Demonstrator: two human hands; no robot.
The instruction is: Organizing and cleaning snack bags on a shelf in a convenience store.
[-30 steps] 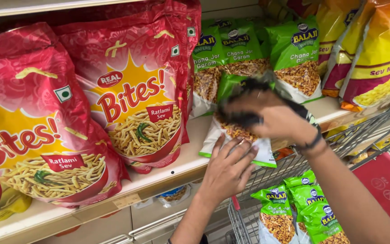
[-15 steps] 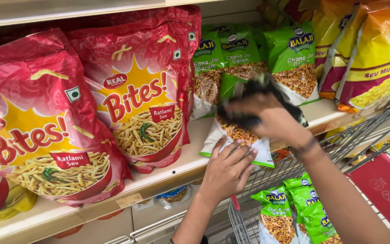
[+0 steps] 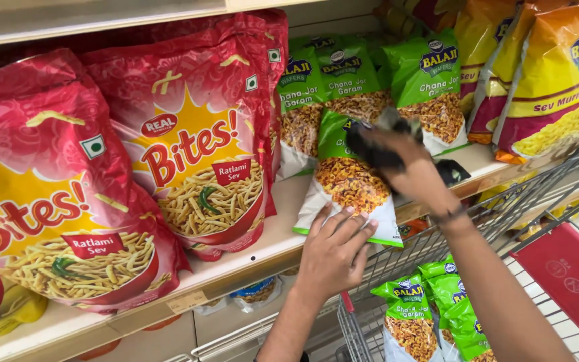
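Both hands have shifted slightly: left hand presses flat under green packet; right hand grips its top on the shelf.

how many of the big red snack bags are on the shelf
2 clearly: one large glossy red snack bag at the left end of the wooden shelf, one leaning beside it toward the green packets. More red behind may be further bags.

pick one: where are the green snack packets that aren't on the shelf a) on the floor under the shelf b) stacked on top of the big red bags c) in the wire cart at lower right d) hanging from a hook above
c: several green snack packets stand inside the wire cart at lower right, below the right hand, which holds a black device over a green packet on the shelf.
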